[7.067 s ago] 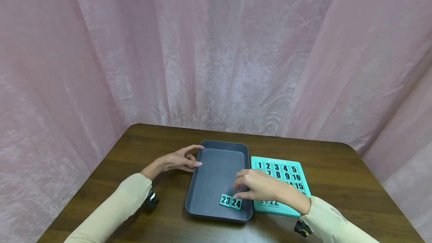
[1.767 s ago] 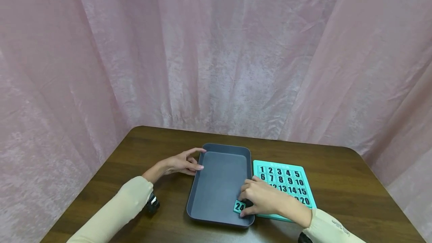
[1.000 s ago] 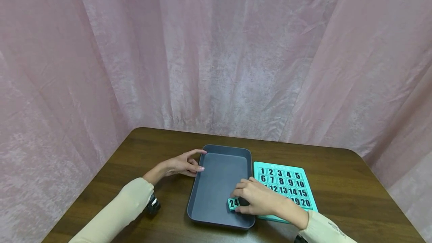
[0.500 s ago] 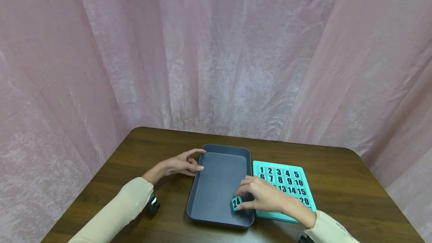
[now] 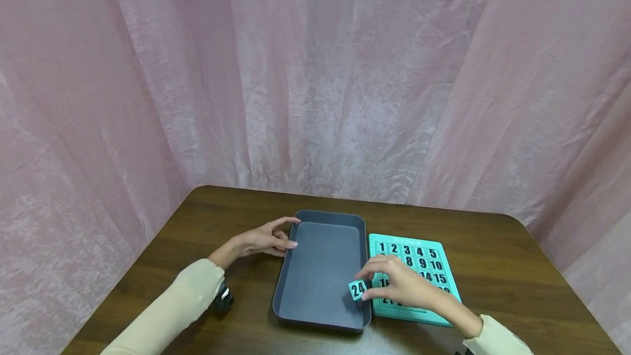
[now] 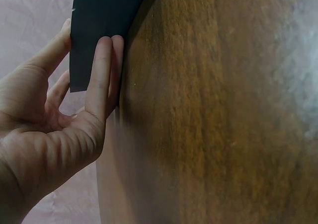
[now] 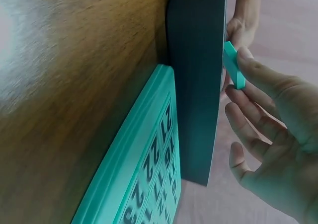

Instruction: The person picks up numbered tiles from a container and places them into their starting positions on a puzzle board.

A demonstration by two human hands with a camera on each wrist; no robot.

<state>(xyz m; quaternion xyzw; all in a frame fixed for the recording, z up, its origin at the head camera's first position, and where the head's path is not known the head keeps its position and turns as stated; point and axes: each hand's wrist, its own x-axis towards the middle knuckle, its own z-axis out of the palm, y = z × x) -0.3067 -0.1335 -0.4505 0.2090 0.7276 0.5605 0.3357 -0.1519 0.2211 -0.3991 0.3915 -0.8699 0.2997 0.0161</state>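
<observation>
My right hand (image 5: 401,284) pinches a turquoise number tile (image 5: 357,290) marked 24 between thumb and fingers. The tile is tilted and overlaps the tray's right wall in the head view; the right wrist view shows its turquoise edge (image 7: 233,66) at rim height. At the left, my left hand (image 5: 268,237) holds the side wall of the dark grey tray (image 5: 322,267), two straight fingers (image 6: 101,67) lying along its outer face. Right of the tray lies a turquoise number board (image 5: 414,315) with tiles in rows, partly hidden by my right hand. A 23 shows on it in the right wrist view.
Tray and board lie side by side on a brown wooden table (image 5: 231,300). The tray's raised wall stands between its floor and the board. A pink curtain (image 5: 315,81) hangs behind the table's far edge.
Earlier, tiles 23 and 24 lay in the tray; 23 now shows on the board. My right hand has lifted 24 from the tray floor and moved right. The left hand stays put.
</observation>
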